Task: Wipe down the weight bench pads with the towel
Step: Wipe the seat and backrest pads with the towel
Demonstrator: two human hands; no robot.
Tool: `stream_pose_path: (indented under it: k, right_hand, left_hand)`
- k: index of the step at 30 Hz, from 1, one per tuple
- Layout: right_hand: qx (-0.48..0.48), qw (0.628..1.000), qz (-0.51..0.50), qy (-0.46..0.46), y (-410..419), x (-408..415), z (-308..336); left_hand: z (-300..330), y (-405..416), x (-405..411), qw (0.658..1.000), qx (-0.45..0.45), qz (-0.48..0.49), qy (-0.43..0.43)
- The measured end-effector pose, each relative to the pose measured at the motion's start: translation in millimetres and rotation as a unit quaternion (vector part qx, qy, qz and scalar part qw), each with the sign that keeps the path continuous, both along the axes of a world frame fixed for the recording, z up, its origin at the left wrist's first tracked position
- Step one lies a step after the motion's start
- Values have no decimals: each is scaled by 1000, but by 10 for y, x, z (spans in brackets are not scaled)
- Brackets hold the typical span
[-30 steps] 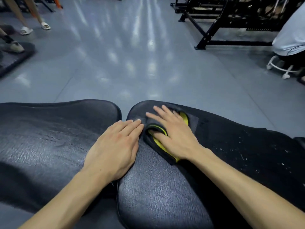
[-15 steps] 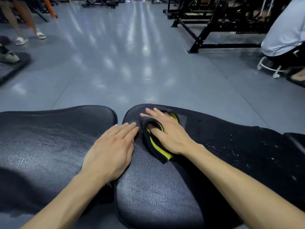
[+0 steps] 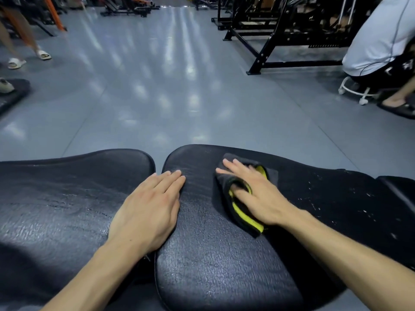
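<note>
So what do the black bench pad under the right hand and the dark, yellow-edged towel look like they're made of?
Black bench pad: probably vinyl or faux leather, with a wrinkled grain and a dull sheen; white flecks at its right suggest wear. Dark, yellow-edged towel: soft matte cloth, perhaps microfibre, folded under the right hand.

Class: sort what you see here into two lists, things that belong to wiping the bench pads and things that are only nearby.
Belongs to the job:
towel
right pad
left pad
right hand, pressing the towel
left hand, flat across the gap between the pads

Just nearby:
black rack
white stool
seated person
</note>
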State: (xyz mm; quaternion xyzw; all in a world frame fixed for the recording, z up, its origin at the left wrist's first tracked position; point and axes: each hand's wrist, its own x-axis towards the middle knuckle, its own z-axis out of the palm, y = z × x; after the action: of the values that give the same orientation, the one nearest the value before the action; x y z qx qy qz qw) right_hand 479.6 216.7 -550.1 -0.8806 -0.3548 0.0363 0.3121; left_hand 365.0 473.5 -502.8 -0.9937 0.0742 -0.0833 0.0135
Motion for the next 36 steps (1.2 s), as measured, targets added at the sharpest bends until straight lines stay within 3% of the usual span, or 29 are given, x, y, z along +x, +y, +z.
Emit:
stream_pose_path:
  k: [2,4,6,8,12,15,20,21,23,25,27,29,31,33,35,36]
  right_hand:
    - [23,998,-61,20,-43,289,8]
    - [-6,979,-198,52,10,613,50]
    - [-47,962,-261,59,141,754,92]
    - [-52,972,-224,37,213,620,102]
    - [-31,999,10,-41,-61,-125,-13]
    - [-30,995,89,-26,-297,-56,-2]
    - [-42,983,-176,31,130,498,148]
    - [-54,981,-185,23,241,470,180]
    - [-48,992,-117,5,359,220,232]
    - [-29,999,13,-20,381,-254,235]
    - [-25,987,153,-46,310,-804,179]
    - [-19,972,231,-39,188,-911,167]
    - [4,983,182,4,191,-616,227]
    - [13,998,38,38,336,-187,294]
    - [-33,995,-79,42,517,33,338]
    - [-53,995,-84,22,590,3,329]
  left_hand:
    - [-14,10,11,1000,-1,-1,-1]
    - [-15,0,3,1000,-8,2,6]
    - [-19,5,16,1000,-17,6,11]
    - [-19,18,32,1000,-19,2,14]
    - [-27,6,6,1000,-7,3,-4]
    - [-41,14,23,1000,-10,-4,-9]
    - [-37,13,12,1000,2,-8,-27]
    - [-41,17,15,1000,0,-9,-28]
    - [-51,16,21,1000,1,-12,-28]
    - [-71,26,28,999,6,-12,-37]
    - [-85,29,35,999,6,-22,-39]
    - [-109,46,38,999,6,-25,-38]
    - [-136,63,61,999,1,-20,-41]
    - [-159,80,71,999,-20,-13,-49]
    - [-176,85,76,998,-34,-10,-57]
    - [-178,94,81,998,-38,-10,-58]
